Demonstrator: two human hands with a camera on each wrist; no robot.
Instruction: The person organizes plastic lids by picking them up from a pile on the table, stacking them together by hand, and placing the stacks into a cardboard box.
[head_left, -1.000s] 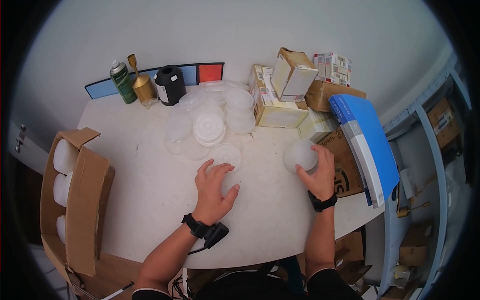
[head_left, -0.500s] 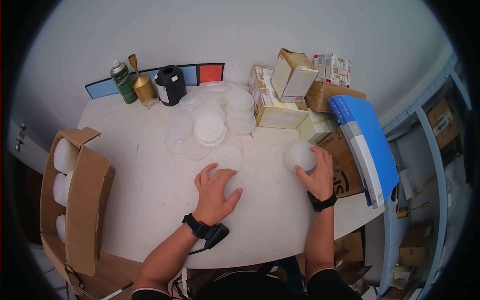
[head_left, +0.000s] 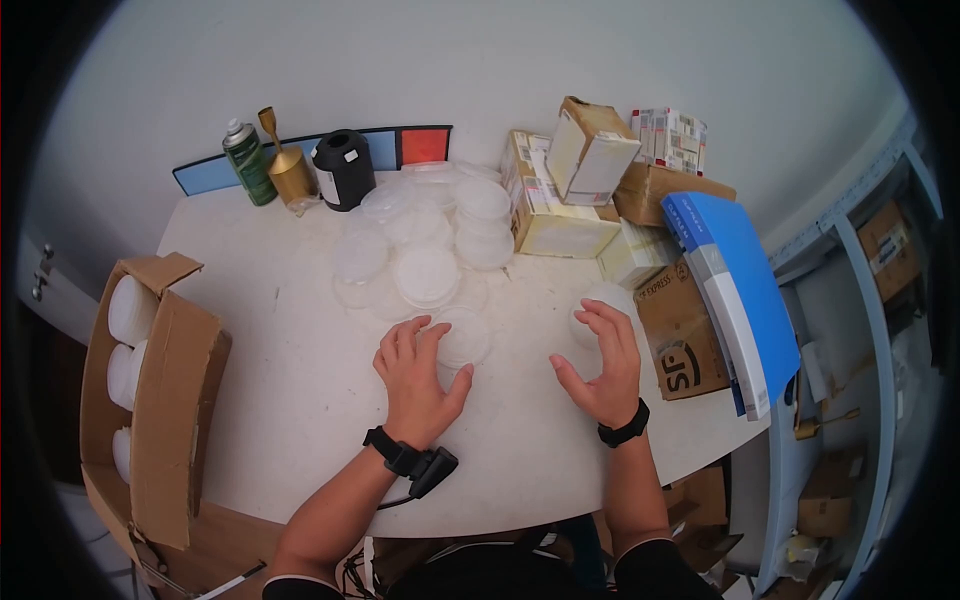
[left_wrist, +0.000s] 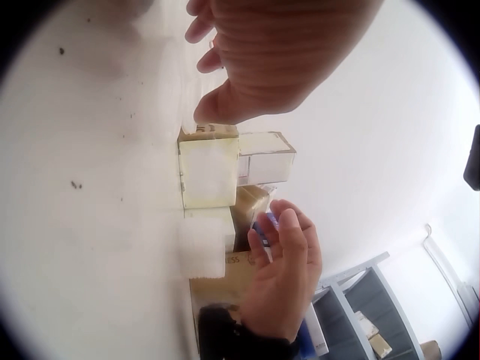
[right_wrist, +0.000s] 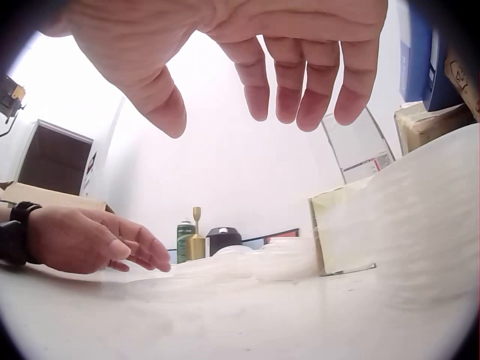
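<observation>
My left hand [head_left: 415,385] hovers palm down over the white table, fingers bent loosely, its fingertips at the near left edge of a clear round plastic lid [head_left: 468,345]. Nothing is gripped in it. To the right, my right hand [head_left: 605,375] has its fingers spread and holds nothing. Just beyond those fingers stands a short stack of translucent round lids [head_left: 612,294], partly covered by the hand; its ridged side [right_wrist: 431,225] fills the right of the right wrist view. A loose pile of similar lids [head_left: 428,272] spreads over the table's middle and back.
An open cardboard box [head_left: 175,430] with white round tubs [head_left: 130,310] stands at the left. Cartons [head_left: 565,230], a blue binder [head_left: 735,280] and a brown box [head_left: 682,340] line the right. A spray can [head_left: 248,160], brass holder [head_left: 290,178] and black canister [head_left: 343,170] stand at the back.
My right hand has let go of the lid stack and moved left and nearer to me. My left hand has shifted slightly left, and the lid by its fingers lies a little nearer.
</observation>
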